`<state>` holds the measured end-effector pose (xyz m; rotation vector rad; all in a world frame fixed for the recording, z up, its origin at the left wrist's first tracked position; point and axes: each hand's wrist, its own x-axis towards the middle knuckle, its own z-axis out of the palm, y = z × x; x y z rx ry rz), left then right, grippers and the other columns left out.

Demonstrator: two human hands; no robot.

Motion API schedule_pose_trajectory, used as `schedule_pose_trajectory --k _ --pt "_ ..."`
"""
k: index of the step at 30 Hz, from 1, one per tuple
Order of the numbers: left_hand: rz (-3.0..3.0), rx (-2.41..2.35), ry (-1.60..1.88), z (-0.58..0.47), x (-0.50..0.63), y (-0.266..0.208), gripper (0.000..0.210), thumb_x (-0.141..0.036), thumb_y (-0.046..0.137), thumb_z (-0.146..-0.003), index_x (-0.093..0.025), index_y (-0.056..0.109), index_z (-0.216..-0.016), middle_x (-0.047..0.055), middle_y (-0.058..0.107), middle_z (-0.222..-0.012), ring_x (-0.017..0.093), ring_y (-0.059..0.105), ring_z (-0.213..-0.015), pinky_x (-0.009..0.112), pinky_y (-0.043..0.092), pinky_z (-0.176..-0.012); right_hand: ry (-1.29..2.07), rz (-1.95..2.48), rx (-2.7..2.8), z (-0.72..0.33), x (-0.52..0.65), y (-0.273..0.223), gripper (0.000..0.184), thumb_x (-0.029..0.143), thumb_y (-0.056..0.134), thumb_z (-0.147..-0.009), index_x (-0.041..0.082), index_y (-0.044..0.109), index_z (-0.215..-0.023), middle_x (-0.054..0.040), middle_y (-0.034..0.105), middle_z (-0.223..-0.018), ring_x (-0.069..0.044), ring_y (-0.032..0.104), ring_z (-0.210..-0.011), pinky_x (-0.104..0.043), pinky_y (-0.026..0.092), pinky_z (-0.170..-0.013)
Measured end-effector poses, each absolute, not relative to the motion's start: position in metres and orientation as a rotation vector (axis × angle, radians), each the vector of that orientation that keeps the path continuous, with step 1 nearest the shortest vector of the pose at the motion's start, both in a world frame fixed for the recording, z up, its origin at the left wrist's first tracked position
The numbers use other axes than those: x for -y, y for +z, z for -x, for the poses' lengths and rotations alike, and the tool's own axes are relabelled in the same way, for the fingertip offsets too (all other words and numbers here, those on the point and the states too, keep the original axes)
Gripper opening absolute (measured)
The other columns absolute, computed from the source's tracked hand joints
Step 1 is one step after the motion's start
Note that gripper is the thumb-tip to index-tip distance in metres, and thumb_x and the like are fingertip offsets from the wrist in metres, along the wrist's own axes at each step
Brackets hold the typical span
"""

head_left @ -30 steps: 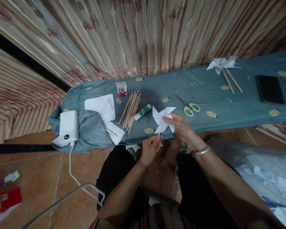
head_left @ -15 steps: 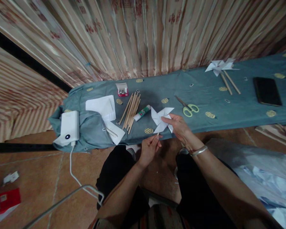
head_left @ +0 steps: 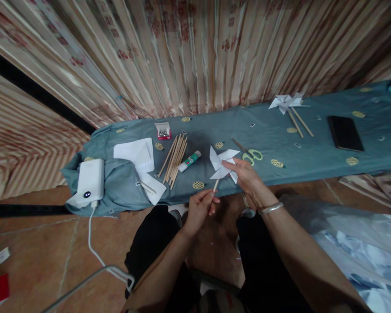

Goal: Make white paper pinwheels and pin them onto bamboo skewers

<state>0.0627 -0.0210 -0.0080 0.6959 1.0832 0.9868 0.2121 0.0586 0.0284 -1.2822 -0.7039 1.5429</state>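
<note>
A white paper pinwheel [head_left: 220, 167] is held over the front edge of the cloth-covered table. My right hand [head_left: 246, 174] grips it, with the thumb pressed on its middle. Below the pinwheel, my left hand [head_left: 200, 208] is closed around a thin wooden stick [head_left: 216, 185]. The stick's upper end disappears behind the paper, so I cannot see how the two join. Left of the pinwheel lies a glue stick [head_left: 189, 161], beside a bundle of wooden sticks [head_left: 174, 163]. Scissors with pale green handles [head_left: 252, 156] rest just beyond my right hand.
A small red box of metal pins [head_left: 163, 131], white paper sheets [head_left: 140, 152] and a white power bank with a cable [head_left: 90, 180] lie on the left. Farther right are pinwheels on sticks [head_left: 288, 102] and a dark phone-like slab [head_left: 345, 133]. A plastic bag [head_left: 342, 243] stands at lower right.
The view has shifted a little, so the table items sit lower and further left. More of the stick shows between my left hand and the pinwheel. Both hands keep their hold.
</note>
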Motion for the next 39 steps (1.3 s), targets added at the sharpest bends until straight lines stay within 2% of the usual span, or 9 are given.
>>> schedule_pose_trajectory --k 8,16,22,32,39 --pt "-0.593 -1.059 1.044 -0.070 0.013 0.001 0.045 -0.050 0.080 -0.063 -0.011 0.072 -0.084 -0.001 0.063 -0.059 0.004 0.042 -0.037 0.021 0.025 -0.038 1.516 1.261 0.694 -0.225 -0.061 0.031 0.046 0.056 0.088 -0.047 0.019 0.072 -0.067 -0.0018 0.073 -0.068 -0.014 0.062 -0.061 -0.026 0.048 -0.059" --pt "-0.572 -1.020 1.112 -0.085 -0.004 0.003 0.048 -0.052 0.081 -0.060 -0.011 0.071 -0.083 -0.001 0.063 -0.058 0.004 0.042 -0.035 0.020 0.025 -0.038 1.118 1.335 0.731 -0.249 -0.071 0.030 0.045 0.056 0.088 -0.047 0.021 0.071 -0.070 0.0023 0.067 -0.062 -0.011 0.055 -0.056 -0.024 0.045 -0.056" --pt "-0.571 -0.988 1.131 -0.102 -0.019 0.007 0.050 -0.054 0.082 -0.060 -0.012 0.070 -0.082 -0.001 0.064 -0.059 0.004 0.042 -0.036 0.021 0.025 -0.038 0.969 1.381 0.813 -0.255 -0.076 0.033 0.042 0.054 0.085 -0.048 0.020 0.070 -0.068 0.0018 0.064 -0.058 -0.011 0.052 -0.053 -0.025 0.043 -0.054" --pt "-0.584 -0.982 1.129 -0.111 -0.027 0.006 0.048 -0.053 0.081 -0.062 -0.011 0.071 -0.084 -0.001 0.063 -0.059 0.004 0.043 -0.038 0.021 0.027 -0.040 1.019 1.405 0.859 -0.261 -0.074 0.036 0.043 0.057 0.084 -0.052 0.020 0.071 -0.069 0.0006 0.066 -0.061 -0.011 0.053 -0.055 -0.024 0.041 -0.053" --pt "-0.630 -0.992 1.116 -0.110 -0.027 0.002 0.046 -0.053 0.079 -0.065 -0.012 0.071 -0.085 0.000 0.064 -0.061 0.004 0.042 -0.039 0.022 0.027 -0.041 1.128 1.398 0.783 -0.261 -0.072 0.038 0.041 0.052 0.088 -0.047 0.022 0.070 -0.067 0.0021 0.063 -0.057 -0.010 0.051 -0.052 -0.025 0.043 -0.052"
